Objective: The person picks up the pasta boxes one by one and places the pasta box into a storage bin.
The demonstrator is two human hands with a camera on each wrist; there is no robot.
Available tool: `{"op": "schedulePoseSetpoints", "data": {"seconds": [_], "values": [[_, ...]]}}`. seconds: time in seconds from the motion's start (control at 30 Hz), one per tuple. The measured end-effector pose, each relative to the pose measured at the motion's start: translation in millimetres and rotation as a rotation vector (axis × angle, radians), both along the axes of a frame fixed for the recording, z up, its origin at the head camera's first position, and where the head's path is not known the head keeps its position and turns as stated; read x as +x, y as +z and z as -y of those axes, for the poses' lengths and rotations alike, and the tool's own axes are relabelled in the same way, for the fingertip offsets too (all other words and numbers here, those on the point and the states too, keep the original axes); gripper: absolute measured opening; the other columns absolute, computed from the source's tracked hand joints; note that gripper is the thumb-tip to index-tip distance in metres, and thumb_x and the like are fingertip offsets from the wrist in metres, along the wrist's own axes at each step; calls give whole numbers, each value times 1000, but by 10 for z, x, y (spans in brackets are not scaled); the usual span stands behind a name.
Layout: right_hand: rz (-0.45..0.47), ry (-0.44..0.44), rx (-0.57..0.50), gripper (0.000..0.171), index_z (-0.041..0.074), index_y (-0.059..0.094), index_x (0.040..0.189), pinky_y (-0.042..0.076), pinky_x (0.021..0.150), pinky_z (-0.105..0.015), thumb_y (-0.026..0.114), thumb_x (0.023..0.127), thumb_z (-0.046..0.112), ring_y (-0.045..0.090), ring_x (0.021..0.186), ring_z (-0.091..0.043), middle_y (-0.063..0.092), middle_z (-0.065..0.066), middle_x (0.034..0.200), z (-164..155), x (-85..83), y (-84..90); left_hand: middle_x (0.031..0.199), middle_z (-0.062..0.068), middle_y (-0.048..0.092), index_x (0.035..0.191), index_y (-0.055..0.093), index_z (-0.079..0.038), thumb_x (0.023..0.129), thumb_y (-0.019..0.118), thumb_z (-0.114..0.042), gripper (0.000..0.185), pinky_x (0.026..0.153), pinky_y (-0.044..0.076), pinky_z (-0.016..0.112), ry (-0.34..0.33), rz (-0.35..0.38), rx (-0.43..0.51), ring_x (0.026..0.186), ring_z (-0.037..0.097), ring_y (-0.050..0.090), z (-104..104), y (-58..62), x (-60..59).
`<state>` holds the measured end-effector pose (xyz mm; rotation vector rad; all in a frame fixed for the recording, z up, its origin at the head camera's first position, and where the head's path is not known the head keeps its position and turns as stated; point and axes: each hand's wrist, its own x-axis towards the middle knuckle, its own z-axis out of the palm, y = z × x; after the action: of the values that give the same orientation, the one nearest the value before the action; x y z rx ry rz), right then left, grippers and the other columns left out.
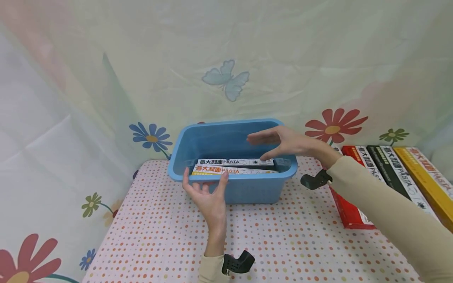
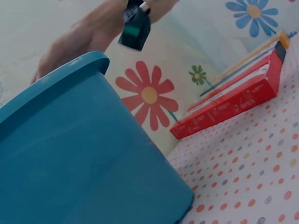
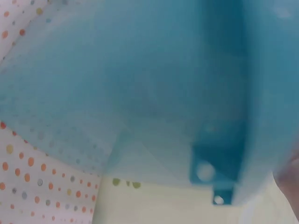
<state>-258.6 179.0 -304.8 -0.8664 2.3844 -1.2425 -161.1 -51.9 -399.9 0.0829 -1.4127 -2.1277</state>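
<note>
A blue plastic bin [image 1: 247, 188] stands at the back middle of the dotted table. Inside it lie two flat pasta boxes, a white one [image 1: 233, 162] and an orange one [image 1: 219, 170] in front of it. My left hand [image 1: 205, 184] is raised palm-up against the bin's near wall, its fingers spread and straight with the tips at the rim, holding nothing. My right hand [image 1: 256, 147] hovers over the bin's right half just above the boxes, fingers straight and thumb apart, empty. The left wrist view shows the bin wall [image 2: 79, 154] with the right hand [image 2: 79, 37] above its rim.
A row of long pasta boxes lies at the table's right: red [image 1: 348, 208], black [image 1: 393, 173] and yellow [image 1: 428, 177]. The red box [image 2: 233, 107] also shows in the left wrist view. A flowered sheet [image 1: 226, 59] hangs behind. The right wrist view is filled by the blurred bin [image 3: 177, 84].
</note>
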Motion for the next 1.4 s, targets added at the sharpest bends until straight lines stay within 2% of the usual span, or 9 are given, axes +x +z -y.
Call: {"op": "schedulePoseSetpoints", "data": {"seconds": [0.13, 0.33, 0.47, 0.57, 0.73, 0.9, 1.03, 1.2, 1.4], "values": [[-89, -130, -62, 64, 17, 48, 144, 45, 107, -52, 75, 87, 16, 47, 137, -25, 52, -6, 146, -175, 216, 76, 135, 12, 46, 149, 22, -29, 76, 84, -10, 98, 72, 61, 36, 11, 2, -5, 89, 25, 52, 21, -2, -6], [-242, -372, -83, 63, 23, 48, 145, 51, 92, -17, 74, 87, 16, 54, 126, 0, 55, 3, 143, -584, 658, 95, 134, 13, 46, 149, 23, -30, 75, 85, -10, 98, 73, 61, 37, 18, 1, -6, 90, 25, 52, 38, -6, -18], [-314, -560, -70, 65, 23, 46, 146, 50, 80, -7, 73, 88, 14, 50, 119, 13, 53, 12, 143, -898, 958, -72, 132, 11, 48, 149, 23, -28, 75, 85, -9, 98, 75, 61, 36, 12, -2, -15, 90, 24, 53, 35, -18, -30], [-319, -700, -34, 68, 27, 41, 148, 44, 76, -1, 72, 88, 18, 44, 124, 14, 47, 19, 146, -1096, 1146, -263, 132, 10, 48, 149, 23, -28, 75, 85, -10, 99, 75, 61, 36, 3, -1, -17, 89, 24, 53, 30, -29, -36], [-285, -850, -40, 71, 30, 32, 152, 35, 81, 6, 67, 92, 20, 34, 139, 5, 36, 20, 153, -1307, 1372, -625, 131, 13, 47, 149, 23, -29, 75, 85, -10, 99, 75, 61, 38, -6, -5, -6, 87, 23, 51, 25, -31, -40], [-140, -932, -175, 65, 28, 33, 152, 42, 78, 3, 62, 95, 16, 35, 137, 9, 37, 22, 152, -1378, 1492, -1054, 130, 13, 47, 149, 23, -29, 75, 85, -11, 98, 73, 61, 37, 10, 5, -12, 87, 24, 52, 47, -32, -38], [-32, -1001, -91, 66, 30, 29, 154, 42, 78, 4, 61, 96, 29, 30, 143, 1, 33, 12, 157, -1385, 1556, -1339, 130, 12, 47, 149, 24, -28, 75, 85, -11, 97, 73, 61, 36, 15, 6, -9, 88, 24, 52, 62, -29, -34], [54, -1083, 43, 73, 25, 24, 156, 40, 78, 5, 60, 95, 42, 24, 149, -24, 25, -14, 160, -1364, 1575, -1561, 132, 9, 48, 148, 25, -27, 75, 84, -8, 96, 74, 61, 36, 19, -9, -16, 89, 24, 53, 74, -9, -59], [84, -1087, 48, 77, 22, 19, 157, 34, 86, 6, 61, 95, 42, 18, 150, -26, 21, -16, 160, -1365, 1621, -1683, 134, 9, 47, 148, 24, -27, 75, 84, -8, 96, 76, 61, 37, -6, -7, 15, 90, 23, 52, 34, -19, -44]]}}
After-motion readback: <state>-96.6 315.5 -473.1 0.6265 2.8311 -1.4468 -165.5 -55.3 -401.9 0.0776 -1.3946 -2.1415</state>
